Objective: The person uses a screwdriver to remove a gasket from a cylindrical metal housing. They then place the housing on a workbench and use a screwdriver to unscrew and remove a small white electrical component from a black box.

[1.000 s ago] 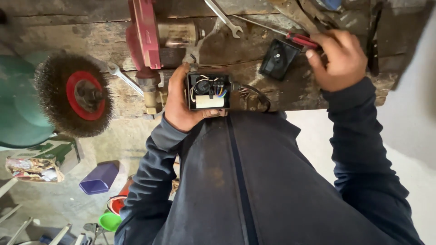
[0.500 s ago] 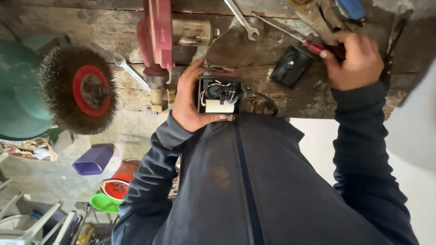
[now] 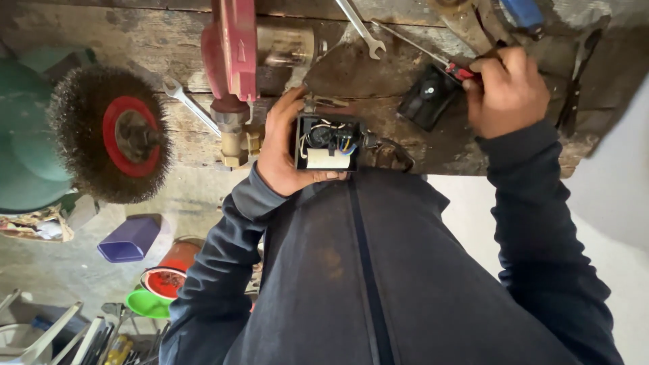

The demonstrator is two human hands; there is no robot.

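**Open terminal box held at the bench edge, cover off, screwdriver in the other hand**

The small black open-topped electrical box [image 3: 327, 142], with coloured wires and a white block showing inside, sits at the near edge of the worn wooden workbench [image 3: 101, 30], close against the person's dark jacket. The left hand [image 3: 284, 145] wraps around its left side and underside, fingers closed on it. Just to the right lies the flat black plastic cover [image 3: 427, 96], apart from the box, so the opening-up looks done, while the wiring inside appears still exposed and the cover still to be refitted. The right hand [image 3: 507, 91] is closed on the red-handled screwdriver [image 3: 433, 54], whose thin shaft points to the far left; the two hands are well apart. Left of the box stands a red pump body with brass fitting [image 3: 230, 74], and a silver open-ended spanner [image 3: 186, 101] lies beside it. Another spanner [image 3: 358, 27] lies farther back. At far left hangs a round wire brush wheel with red hub [image 3: 111, 135].
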